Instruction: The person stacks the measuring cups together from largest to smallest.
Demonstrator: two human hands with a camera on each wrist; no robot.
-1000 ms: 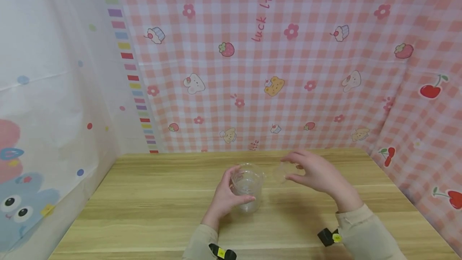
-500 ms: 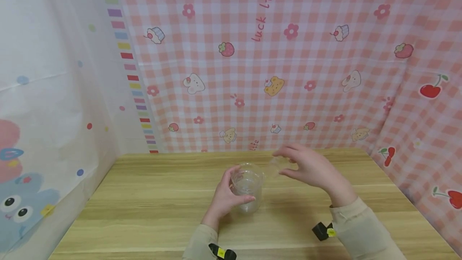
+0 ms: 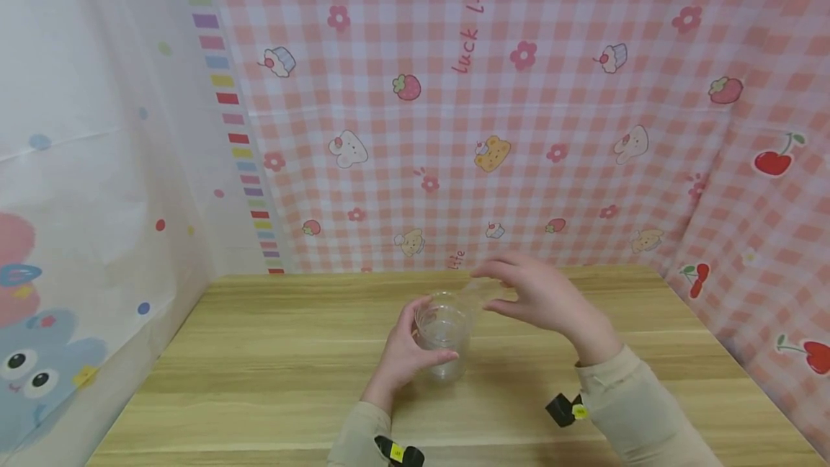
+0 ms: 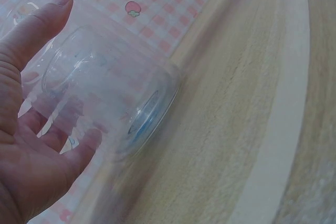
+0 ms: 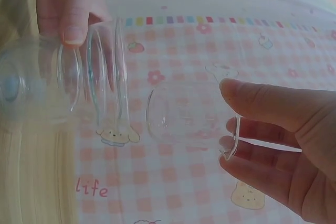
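My left hand [image 3: 407,353] grips a large clear beaker [image 3: 446,367], which stands upright on the table. The thumb lies across its near side and the fingers go round the far left. In the right wrist view several rims show at its mouth, and a smaller clear vessel [image 5: 67,77] appears nested inside. My right hand [image 3: 541,300] pinches a small clear beaker [image 5: 184,113] by its rim, between thumb and fingers. A pouring lip shows at that rim. The small beaker is tilted, its base towards the large beaker's mouth, slightly above and right of it.
The wood-grain table [image 3: 272,366] spreads out under both hands. A pink checked cloth [image 3: 447,128] hangs behind it, with more cloth along the left and right sides. Black wrist cameras [image 3: 563,409] are strapped at both sleeves.
My right hand has moved left and slightly up with the small beaker, bringing it close to the large beaker's mouth. My left hand and the large beaker have stayed in place.
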